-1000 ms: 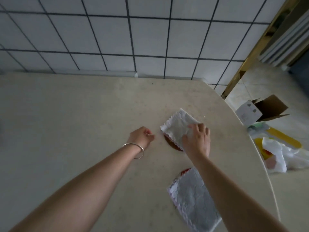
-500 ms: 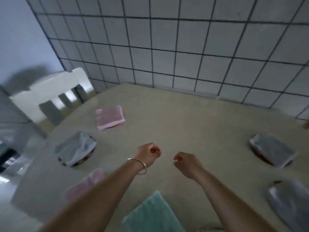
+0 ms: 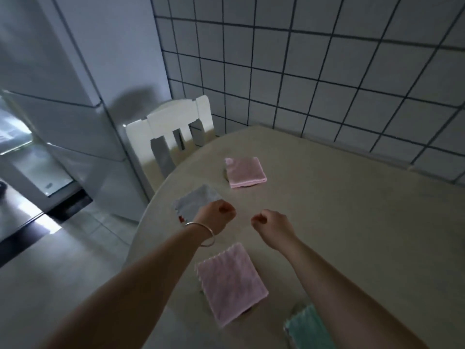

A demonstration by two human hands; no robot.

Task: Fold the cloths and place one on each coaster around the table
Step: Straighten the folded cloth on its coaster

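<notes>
Both my hands hover over the beige round table (image 3: 352, 222) with fingers curled and nothing in them. My left hand (image 3: 217, 217), with a silver bangle on its wrist, partly covers a folded grey cloth (image 3: 195, 202) near the table's left edge; a sliver of red coaster (image 3: 180, 218) shows beneath that cloth. My right hand (image 3: 273, 226) is over bare table. A folded pink cloth (image 3: 245, 172) lies further back. Another folded pink cloth (image 3: 231, 280) lies near me between my forearms. A folded teal cloth (image 3: 308, 328) sits at the bottom edge, partly hidden by my right arm.
A white chair (image 3: 173, 132) stands at the table's far left side. A tiled wall (image 3: 327, 84) runs behind the table. A white cabinet or fridge (image 3: 63, 109) stands to the left, with tiled floor (image 3: 50, 273) below.
My right hand let go of the white cloth on its coaster. My view swung left across the table; both hands now hang curled over the left side near the grey and pink cloths.
</notes>
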